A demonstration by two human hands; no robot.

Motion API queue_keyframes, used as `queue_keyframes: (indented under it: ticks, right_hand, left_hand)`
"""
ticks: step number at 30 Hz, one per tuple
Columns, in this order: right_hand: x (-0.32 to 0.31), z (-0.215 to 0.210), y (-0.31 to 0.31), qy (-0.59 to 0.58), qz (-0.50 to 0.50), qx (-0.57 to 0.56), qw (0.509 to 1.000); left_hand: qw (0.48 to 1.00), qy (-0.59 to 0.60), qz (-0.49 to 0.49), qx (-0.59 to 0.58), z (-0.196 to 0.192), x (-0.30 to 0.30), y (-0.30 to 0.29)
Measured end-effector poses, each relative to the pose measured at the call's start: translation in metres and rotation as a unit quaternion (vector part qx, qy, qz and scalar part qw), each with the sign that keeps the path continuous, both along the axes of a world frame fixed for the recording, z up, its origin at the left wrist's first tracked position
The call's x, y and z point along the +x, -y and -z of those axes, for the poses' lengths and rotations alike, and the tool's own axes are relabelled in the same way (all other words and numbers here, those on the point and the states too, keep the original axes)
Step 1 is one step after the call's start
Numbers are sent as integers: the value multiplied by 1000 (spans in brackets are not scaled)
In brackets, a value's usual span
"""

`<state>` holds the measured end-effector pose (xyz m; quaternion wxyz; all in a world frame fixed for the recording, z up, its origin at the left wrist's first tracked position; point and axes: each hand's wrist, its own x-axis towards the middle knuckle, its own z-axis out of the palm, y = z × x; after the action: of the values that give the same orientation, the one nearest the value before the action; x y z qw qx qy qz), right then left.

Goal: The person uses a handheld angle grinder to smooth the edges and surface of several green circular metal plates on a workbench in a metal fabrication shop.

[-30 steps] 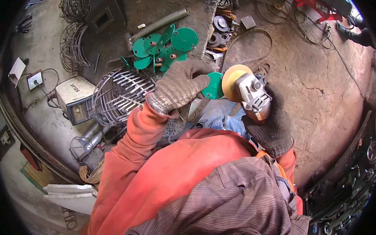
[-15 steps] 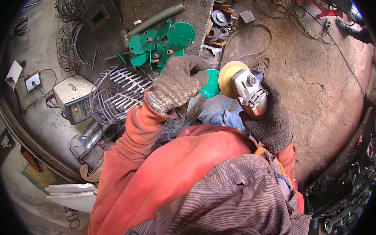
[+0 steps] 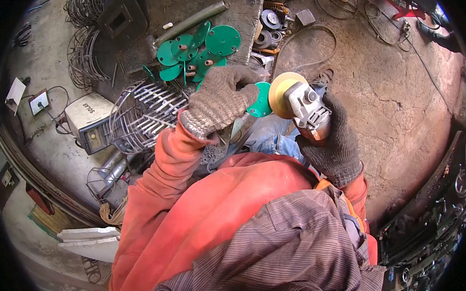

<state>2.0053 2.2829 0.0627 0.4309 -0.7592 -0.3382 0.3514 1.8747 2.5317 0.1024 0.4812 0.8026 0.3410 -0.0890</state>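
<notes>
My left hand (image 3: 219, 99), in a brown knitted glove, is closed on a round green metal disc (image 3: 260, 101) with small holes. Only the disc's right part shows past the glove. An angle grinder (image 3: 311, 104) is gripped in my gloved right hand (image 3: 334, 144). Its yellowish round wheel (image 3: 286, 94) meets or overlaps the disc's right edge; whether they truly touch I cannot tell. Beyond my left hand lies a pile of similar green discs (image 3: 222, 40), some with short copper-coloured stubs.
A grey metal tube (image 3: 194, 21) lies behind the pile. Left of my arm are a wire cage of metal bars (image 3: 150, 108) and a boxy lamp (image 3: 91, 117). Wire coils (image 3: 83, 53) stand farther left. Bearings and metal parts (image 3: 271, 30) fill a bin at the back. A cable (image 3: 428, 73) crosses the floor at right.
The whole scene has shifted slightly in view. Both hands, the green disc and the grinder keep nearly the same position relative to each other.
</notes>
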Motion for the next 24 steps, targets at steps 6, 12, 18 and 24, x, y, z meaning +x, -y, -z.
queue_keyframes:
  ticks: [6,12,18,24]
  right_hand:
    - [0,0,1,-6,-7,-4,1000]
    - [-1,4,6,-7,5,-27,1000]
    - [3,-3,3,-10,11,-16,1000]
    - [-1,-3,2,-17,30,3,999]
  left_hand:
    - [1000,19,3,4,5,-3,0]
    - [1000,13,-15,-21,-1,-1,1]
    - [998,-16,-36,-46,-2,-1,2]
    - [996,-26,-64,-48,-2,-3,3]
